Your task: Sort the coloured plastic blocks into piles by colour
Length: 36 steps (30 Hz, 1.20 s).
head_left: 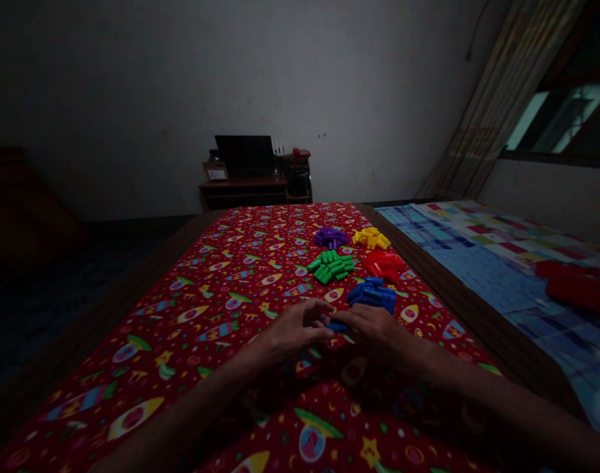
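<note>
Small plastic tubes lie in colour-sorted heaps on a red patterned cloth. A blue plastic tube [338, 326] is between my two hands, low over the cloth. My right hand [373, 328] is closed around its right end, palm down. The curled fingers and thumb of my left hand [300, 326] meet its left end; the exact contact is partly hidden. Just beyond my right hand sits the blue heap [373, 295]. Farther off are the green heap [330, 266], the red heap [384, 264], the purple heap [330, 237] and the yellow heap [372, 238].
The red cloth [221, 282] covers a long table with a brown border. To the right is a bed with a checked blue cover [457, 263] and a red item [580, 289] on it. A desk with a dark monitor [244, 156] stands against the far wall.
</note>
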### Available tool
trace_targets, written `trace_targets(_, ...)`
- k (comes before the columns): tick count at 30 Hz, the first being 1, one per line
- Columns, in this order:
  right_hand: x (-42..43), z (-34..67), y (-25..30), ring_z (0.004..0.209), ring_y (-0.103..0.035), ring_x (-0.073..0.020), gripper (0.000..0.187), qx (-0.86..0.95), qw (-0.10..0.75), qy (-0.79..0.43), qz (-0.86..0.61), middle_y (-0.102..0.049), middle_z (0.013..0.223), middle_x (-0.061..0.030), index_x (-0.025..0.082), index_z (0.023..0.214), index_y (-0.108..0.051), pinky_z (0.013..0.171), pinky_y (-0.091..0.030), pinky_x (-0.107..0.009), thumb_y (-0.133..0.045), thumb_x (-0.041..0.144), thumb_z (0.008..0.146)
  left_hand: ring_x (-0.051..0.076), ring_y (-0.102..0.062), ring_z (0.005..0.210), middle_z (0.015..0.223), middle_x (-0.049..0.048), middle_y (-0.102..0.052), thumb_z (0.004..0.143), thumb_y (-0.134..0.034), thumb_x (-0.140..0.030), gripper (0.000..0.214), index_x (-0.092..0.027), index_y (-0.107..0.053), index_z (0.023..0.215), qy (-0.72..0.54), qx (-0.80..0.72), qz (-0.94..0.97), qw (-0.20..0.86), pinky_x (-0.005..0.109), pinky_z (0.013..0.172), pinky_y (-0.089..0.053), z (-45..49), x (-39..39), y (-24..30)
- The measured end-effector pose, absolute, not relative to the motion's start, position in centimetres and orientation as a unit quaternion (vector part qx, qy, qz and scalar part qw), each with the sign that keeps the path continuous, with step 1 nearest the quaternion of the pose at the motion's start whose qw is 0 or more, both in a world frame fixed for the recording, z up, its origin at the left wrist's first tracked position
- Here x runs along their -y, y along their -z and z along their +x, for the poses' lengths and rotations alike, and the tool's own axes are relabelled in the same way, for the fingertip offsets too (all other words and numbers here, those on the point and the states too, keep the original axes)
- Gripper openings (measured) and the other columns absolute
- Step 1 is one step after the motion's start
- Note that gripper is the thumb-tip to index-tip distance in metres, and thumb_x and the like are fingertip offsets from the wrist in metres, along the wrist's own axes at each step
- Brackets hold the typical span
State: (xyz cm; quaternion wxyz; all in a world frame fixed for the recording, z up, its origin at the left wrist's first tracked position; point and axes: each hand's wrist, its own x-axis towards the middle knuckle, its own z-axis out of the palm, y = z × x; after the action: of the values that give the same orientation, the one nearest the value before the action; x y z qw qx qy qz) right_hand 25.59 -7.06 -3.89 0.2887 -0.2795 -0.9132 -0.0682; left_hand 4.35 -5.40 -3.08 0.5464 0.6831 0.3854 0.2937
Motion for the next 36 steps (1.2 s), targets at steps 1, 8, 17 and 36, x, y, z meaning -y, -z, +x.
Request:
trace_targets(1,6.6,26.3,3.6,0.072,-0.062,-0.0151,0.019,0.906,0.299,0.077,-0.289,-0.068,0.085,-0.0068,0.018,0.108,-0.060,0.062,-0.049,-0.025,-0.048,0.022,0.095,0.018,-0.065,0.074,0.083,0.0031,-0.067,0.067,-0.071,-0.034,0.043,-0.017,-0.061,0.105,-0.307,-0.387,0.674,0.549,0.030,0.065,-0.054,4.2,5.2,3.1)
trace_targets(8,3.2,32.2,3.1,0.079,-0.065,-0.0216,0.023,0.840,0.281,0.159,-0.436,-0.069,0.094,-0.0115,0.018,0.099,-0.067,0.068,-0.053,-0.033,-0.047,0.028,0.094,0.022,-0.067,0.084,0.096,0.0084,-0.070,0.078,-0.062,-0.046,0.037,-0.018,-0.066,0.102,-0.380,-0.461,0.680,0.425,0.028,0.064,-0.054,1.1,2.3,3.5)
trace_targets(17,2.6,35.2,1.2,0.091,-0.066,-0.0221,0.032,0.788,0.390,0.093,-0.467,-0.072,0.099,-0.0099,0.018,0.098,-0.070,0.080,-0.052,-0.035,-0.044,0.036,0.094,0.021,-0.066,0.069,0.086,0.0067,-0.071,0.069,-0.060,-0.045,0.038,-0.016,-0.066,0.092,-0.418,-0.535,0.634,0.371,0.031,0.060,-0.054,-2.0,0.0,3.7)
trace_targets(36,-10.6,41.5,7.7,0.045,-0.053,-0.0145,0.039,0.294,0.694,-0.089,-0.651,-0.057,0.046,-0.0023,0.017,0.055,-0.057,0.049,-0.040,-0.026,-0.044,0.041,0.083,0.015,-0.062,0.063,0.068,-0.0001,-0.064,0.059,-0.059,-0.029,0.030,-0.017,-0.063,0.087,-0.586,-0.613,0.442,0.292,0.024,0.061,-0.051,-10.3,-3.1,6.8)
